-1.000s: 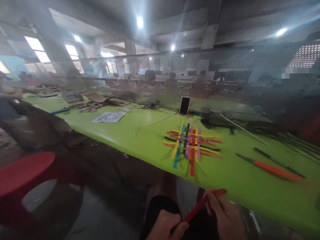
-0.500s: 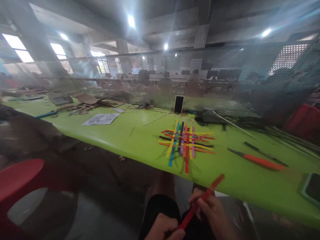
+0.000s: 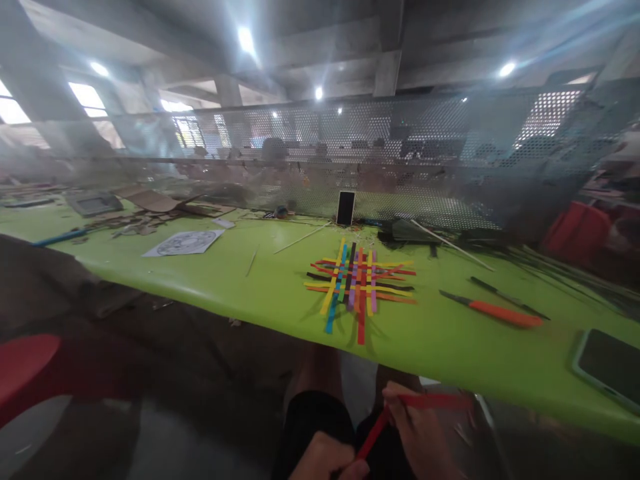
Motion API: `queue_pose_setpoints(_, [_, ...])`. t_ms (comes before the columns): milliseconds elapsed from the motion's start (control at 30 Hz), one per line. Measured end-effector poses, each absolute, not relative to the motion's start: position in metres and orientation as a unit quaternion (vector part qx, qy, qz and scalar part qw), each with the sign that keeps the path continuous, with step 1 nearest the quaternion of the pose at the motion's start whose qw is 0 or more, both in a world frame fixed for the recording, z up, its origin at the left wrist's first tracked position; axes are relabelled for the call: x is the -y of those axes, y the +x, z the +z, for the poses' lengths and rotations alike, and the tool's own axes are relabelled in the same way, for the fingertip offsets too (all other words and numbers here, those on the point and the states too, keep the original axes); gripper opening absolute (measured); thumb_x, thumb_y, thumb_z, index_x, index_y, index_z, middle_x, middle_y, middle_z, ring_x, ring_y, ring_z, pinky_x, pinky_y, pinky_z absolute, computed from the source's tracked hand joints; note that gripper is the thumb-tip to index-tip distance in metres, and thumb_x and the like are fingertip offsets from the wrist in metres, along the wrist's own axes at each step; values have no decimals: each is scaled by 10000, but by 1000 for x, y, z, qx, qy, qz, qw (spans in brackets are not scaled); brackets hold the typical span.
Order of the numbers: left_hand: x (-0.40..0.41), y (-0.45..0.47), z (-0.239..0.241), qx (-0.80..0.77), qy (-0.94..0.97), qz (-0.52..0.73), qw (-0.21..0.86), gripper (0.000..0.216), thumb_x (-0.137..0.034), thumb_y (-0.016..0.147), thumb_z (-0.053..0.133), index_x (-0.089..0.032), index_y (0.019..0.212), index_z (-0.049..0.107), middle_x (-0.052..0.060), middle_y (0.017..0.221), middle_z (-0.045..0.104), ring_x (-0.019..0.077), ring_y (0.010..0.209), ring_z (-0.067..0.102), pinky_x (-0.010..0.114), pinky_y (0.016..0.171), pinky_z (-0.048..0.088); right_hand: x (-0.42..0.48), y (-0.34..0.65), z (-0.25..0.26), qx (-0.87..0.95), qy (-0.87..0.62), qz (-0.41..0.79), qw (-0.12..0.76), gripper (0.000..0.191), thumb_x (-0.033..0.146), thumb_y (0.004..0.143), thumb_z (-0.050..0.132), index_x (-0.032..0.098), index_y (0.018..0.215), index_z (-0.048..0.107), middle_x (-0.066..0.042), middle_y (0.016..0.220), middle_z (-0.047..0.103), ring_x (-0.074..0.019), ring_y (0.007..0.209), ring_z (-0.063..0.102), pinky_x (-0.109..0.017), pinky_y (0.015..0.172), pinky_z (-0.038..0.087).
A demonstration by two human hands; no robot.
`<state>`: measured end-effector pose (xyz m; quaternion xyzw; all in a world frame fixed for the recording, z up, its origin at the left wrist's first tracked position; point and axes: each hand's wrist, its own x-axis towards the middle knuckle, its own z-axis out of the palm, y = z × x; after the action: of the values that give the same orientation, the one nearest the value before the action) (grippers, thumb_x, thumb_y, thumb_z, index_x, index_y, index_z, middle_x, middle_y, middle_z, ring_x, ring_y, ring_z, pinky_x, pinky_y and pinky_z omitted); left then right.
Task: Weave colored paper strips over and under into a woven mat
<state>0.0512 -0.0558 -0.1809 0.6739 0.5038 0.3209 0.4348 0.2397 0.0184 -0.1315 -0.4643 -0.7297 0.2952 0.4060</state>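
Observation:
Over my lap, below the table edge, a red strip [image 3: 374, 433] runs between my two hands. My left hand [image 3: 327, 459] is closed round its lower end, partly cut off by the frame's bottom. My right hand [image 3: 413, 423] pinches the strip farther up, where it bends sharply; its free end points right and is blurred. On the green table [image 3: 240, 287] ahead lies a loosely woven mat of coloured strips [image 3: 357, 280], their ends sticking out on all sides.
Right of the mat lie an orange-handled knife [image 3: 505, 313], a dark thin tool [image 3: 510, 298] and a phone [image 3: 607, 363]. A printed sheet [image 3: 184, 243] and cardboard scraps [image 3: 150, 220] are to the left. A perforated screen [image 3: 310, 160] borders the back. A red stool [image 3: 27, 367] stands at lower left.
The red strip was nearly straight and is now bent at my right hand, its free end swung down to the right. The view has turned slightly right.

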Motion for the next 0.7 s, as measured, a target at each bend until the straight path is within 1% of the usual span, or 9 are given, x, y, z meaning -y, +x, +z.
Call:
queue_pose_setpoints(67, [60, 54, -174, -513, 650, 320, 460, 699, -743, 946, 474, -198, 514, 398, -6, 517, 411, 116, 546, 408, 241, 519, 315, -16, 237, -127, 720, -472, 269, 432, 628, 716, 998, 394, 245, 590, 469, 19, 536, 495, -158, 502, 491, -263, 511, 411])
queue_pose_setpoints(133, [64, 56, -166, -520, 616, 325, 494, 725, -739, 974, 399, -201, 489, 399, -6, 472, 420, 105, 489, 404, 247, 502, 295, -16, 232, -117, 715, -469, 257, 450, 624, 684, 1008, 400, 247, 565, 443, 23, 516, 460, -152, 488, 459, -266, 510, 393])
queue_pose_setpoints(233, [68, 54, -159, -532, 569, 356, 516, 752, -731, 992, 346, -206, 457, 396, -14, 410, 387, 98, 446, 385, 253, 511, 301, -22, 229, -100, 722, -453, 296, 430, 641, 667, 985, 454, 248, 506, 378, 30, 481, 398, -139, 472, 410, -269, 517, 383])
queue_pose_setpoints(367, [69, 40, -161, -540, 552, 358, 525, 754, -767, 948, 408, -207, 444, 410, -26, 399, 358, 100, 444, 368, 253, 499, 280, -29, 236, -87, 724, -460, 323, 399, 602, 635, 935, 566, 237, 506, 424, 38, 491, 414, -133, 495, 405, -272, 536, 392])
queue_pose_setpoints(433, [70, 31, -163, -539, 551, 347, 534, 737, -766, 933, 443, -198, 464, 444, -25, 412, 388, 101, 443, 381, 244, 487, 273, -29, 243, -84, 734, -451, 324, 391, 581, 603, 937, 571, 233, 515, 423, 38, 511, 426, -131, 514, 405, -271, 548, 395])
queue_pose_setpoints(533, [72, 19, -165, -528, 562, 346, 534, 704, -727, 949, 476, -177, 511, 507, -16, 447, 467, 104, 471, 447, 224, 520, 331, -25, 254, -81, 737, -434, 350, 382, 564, 580, 942, 568, 230, 522, 430, 40, 519, 421, -126, 513, 397, -266, 542, 387])
queue_pose_setpoints(600, [73, 12, -165, -520, 564, 371, 523, 688, -702, 972, 482, -163, 548, 543, -12, 470, 504, 103, 492, 480, 213, 543, 359, -23, 262, -78, 724, -429, 378, 385, 560, 595, 947, 560, 227, 533, 476, 41, 514, 420, -125, 501, 387, -268, 527, 376])
queue_pose_setpoints(700, [70, 1, -161, -498, 558, 435, 502, 690, -685, 992, 494, -151, 561, 559, -4, 471, 518, 87, 444, 451, 203, 482, 314, -22, 275, -74, 708, -423, 401, 399, 557, 613, 940, 585, 220, 548, 540, 25, 531, 465, -134, 524, 422, -275, 539, 387])
